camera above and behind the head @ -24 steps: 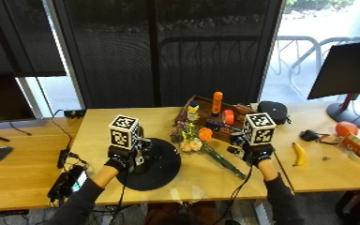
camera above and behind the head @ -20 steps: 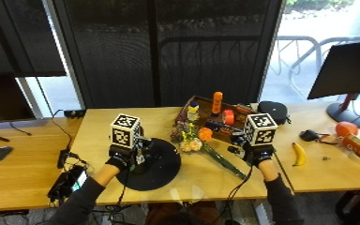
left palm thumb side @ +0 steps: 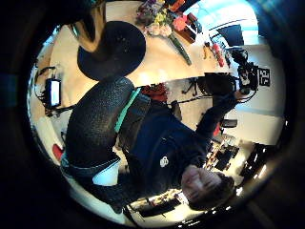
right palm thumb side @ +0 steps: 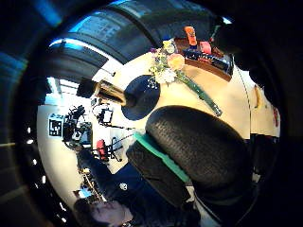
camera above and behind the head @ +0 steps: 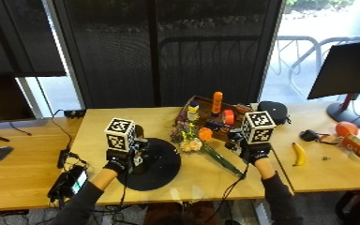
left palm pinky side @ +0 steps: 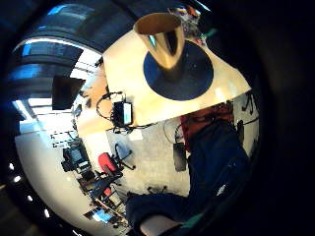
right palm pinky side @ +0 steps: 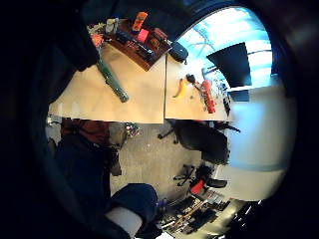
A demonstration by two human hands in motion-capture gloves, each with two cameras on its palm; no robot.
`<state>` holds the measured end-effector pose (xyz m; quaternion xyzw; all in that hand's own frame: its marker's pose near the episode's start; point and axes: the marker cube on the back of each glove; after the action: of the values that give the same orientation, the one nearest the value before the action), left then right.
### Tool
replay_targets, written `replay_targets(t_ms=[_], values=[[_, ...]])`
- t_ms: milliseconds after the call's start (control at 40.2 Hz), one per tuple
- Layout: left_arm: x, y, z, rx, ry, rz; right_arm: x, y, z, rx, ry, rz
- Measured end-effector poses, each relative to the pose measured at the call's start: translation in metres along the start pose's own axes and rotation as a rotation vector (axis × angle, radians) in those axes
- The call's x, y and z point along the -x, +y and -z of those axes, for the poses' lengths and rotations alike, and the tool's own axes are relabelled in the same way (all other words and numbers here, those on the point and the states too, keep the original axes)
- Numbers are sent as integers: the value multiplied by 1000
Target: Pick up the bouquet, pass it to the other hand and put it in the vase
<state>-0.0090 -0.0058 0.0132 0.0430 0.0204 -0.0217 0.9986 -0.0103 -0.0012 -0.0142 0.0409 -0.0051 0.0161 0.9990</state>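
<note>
The bouquet (camera above and behind the head: 194,139) lies on the wooden table (camera above and behind the head: 186,180), its flower heads beside a round black mat (camera above and behind the head: 158,168) and its green-wrapped stem (camera above and behind the head: 223,164) running toward my right hand (camera above and behind the head: 253,152). That hand hovers just right of the stem end and holds nothing. The brass-coloured vase (left palm pinky side: 165,42) stands on the mat; in the outside view my left hand (camera above and behind the head: 119,161) and its glove mostly hide it. My left hand is over the mat's left edge, beside the vase, and holds nothing. Both thumbs (left palm thumb side: 95,124) (right palm thumb side: 199,146) look relaxed.
Behind the bouquet, a wooden tray (camera above and behind the head: 195,105) holds an orange bottle (camera above and behind the head: 217,103) and small items. A banana (camera above and behind the head: 298,153) and a black pouch (camera above and behind the head: 273,110) lie to the right. A phone (camera above and behind the head: 72,182) sits by the table's left front edge.
</note>
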Motion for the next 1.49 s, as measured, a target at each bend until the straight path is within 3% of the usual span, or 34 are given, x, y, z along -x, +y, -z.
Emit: replay_targets(t_ms=[771, 1492], values=[[1, -9, -18, -123, 24, 4, -8, -41, 10, -39, -48, -159], [-2, -11, -23, -130, -8, -11, -43, -94, -39, 28, -223, -349]])
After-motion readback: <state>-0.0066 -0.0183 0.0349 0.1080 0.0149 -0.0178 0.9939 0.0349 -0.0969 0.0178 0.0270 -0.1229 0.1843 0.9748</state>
